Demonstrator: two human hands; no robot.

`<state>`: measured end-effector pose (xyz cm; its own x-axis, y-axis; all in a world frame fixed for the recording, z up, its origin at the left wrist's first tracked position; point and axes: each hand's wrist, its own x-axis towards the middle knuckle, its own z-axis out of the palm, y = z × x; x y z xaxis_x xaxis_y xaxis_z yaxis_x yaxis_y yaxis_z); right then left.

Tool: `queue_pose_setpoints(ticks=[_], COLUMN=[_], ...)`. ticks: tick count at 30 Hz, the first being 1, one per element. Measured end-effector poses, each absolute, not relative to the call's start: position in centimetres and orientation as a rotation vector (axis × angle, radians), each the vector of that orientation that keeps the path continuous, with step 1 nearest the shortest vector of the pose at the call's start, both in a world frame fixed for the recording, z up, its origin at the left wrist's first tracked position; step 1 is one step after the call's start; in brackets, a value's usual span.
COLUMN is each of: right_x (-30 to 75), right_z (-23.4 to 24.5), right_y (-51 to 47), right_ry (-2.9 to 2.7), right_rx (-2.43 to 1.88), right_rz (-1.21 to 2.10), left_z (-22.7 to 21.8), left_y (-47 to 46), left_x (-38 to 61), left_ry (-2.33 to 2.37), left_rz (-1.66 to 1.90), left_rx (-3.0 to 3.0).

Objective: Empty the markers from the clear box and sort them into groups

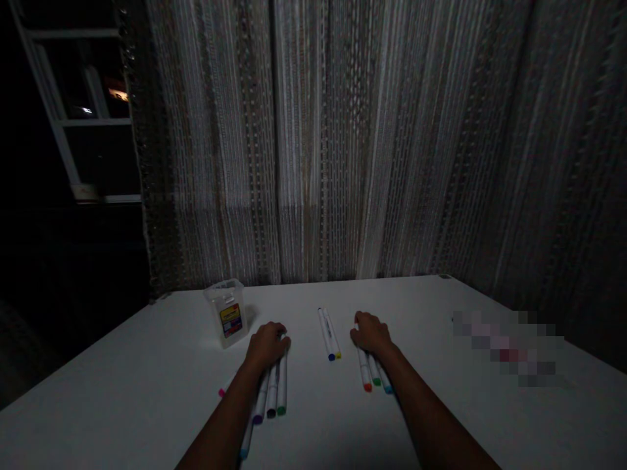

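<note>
My left hand (266, 344) lies curled over the far ends of several white markers (272, 391) with purple, grey and green caps, fingers closed around them on the white table (147, 372). My right hand (370, 333) is closed over the far ends of three markers (375, 375) with orange, green and teal caps. Between the hands lie two loose markers (329, 334), blue and yellow tipped, untouched. A clear plastic marker box (226, 312) stands upright just left of my left hand.
A patterned curtain (343, 143) hangs right behind the table's far edge. A dark shelf unit (83, 117) stands at the left. A blurred patch (509, 346) lies on the table's right side. The room is dim.
</note>
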<state>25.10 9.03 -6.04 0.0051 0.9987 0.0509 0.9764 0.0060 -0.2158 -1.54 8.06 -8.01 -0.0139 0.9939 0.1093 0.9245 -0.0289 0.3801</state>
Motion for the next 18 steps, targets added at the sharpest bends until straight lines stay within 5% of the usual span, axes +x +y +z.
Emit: queue_pose_setpoints(ticks=[18], right_x=[25.14], right_z=[-6.20], right_y=[9.24], right_ry=[-2.086], right_rx=[-2.082], right_rz=[0.162], left_z=[-7.93], left_y=[8.04], left_x=[-1.49], left_ry=[2.047], left_rz=[0.529], left_rx=[2.055])
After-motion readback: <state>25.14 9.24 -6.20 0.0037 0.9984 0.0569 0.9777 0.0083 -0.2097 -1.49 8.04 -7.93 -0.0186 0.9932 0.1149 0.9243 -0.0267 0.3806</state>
